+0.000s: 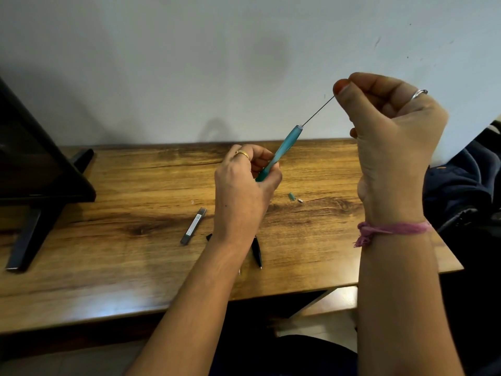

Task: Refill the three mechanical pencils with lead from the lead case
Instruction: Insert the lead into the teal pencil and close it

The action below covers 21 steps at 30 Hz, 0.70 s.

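My left hand [244, 180] grips a teal mechanical pencil [284, 147] by its lower part, open back end tilted up and to the right. My right hand [390, 123] pinches a thin lead stick [318, 109] between thumb and forefinger; the lead's lower end sits at the pencil's open end. The grey lead case [193, 226] lies on the wooden desk [122, 213] left of my left wrist. A black pencil [257, 251] lies partly hidden under my left forearm. A small teal cap [291, 196] and a tiny white eraser [300, 200] lie on the desk.
A black monitor on a stand [35, 169] occupies the desk's left side. A dark bag [466, 185] sits at the right, past the desk's edge. A pale wall rises right behind the desk.
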Each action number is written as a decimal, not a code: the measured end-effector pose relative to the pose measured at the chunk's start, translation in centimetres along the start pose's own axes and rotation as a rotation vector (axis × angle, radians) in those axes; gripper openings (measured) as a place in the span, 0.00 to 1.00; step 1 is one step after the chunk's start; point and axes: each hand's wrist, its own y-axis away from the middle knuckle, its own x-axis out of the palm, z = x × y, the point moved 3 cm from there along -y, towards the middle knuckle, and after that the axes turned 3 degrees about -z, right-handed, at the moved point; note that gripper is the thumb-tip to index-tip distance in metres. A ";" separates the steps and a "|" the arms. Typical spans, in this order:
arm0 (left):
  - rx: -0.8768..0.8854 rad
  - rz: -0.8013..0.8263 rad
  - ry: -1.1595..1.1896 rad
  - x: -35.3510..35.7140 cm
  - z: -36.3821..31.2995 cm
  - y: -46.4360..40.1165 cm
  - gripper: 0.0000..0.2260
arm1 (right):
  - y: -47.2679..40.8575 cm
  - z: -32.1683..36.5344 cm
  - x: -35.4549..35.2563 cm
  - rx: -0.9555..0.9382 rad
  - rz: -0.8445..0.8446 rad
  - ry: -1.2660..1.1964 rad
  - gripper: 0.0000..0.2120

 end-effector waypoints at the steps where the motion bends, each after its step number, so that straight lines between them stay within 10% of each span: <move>1: 0.002 0.000 0.002 0.0 0.0 0.0 0.07 | 0.0 0.0 0.0 -0.007 0.008 0.012 0.06; 21: 0.016 0.013 0.010 -0.1 -0.2 0.1 0.06 | -0.3 -1.2 0.5 -0.050 0.156 0.258 0.05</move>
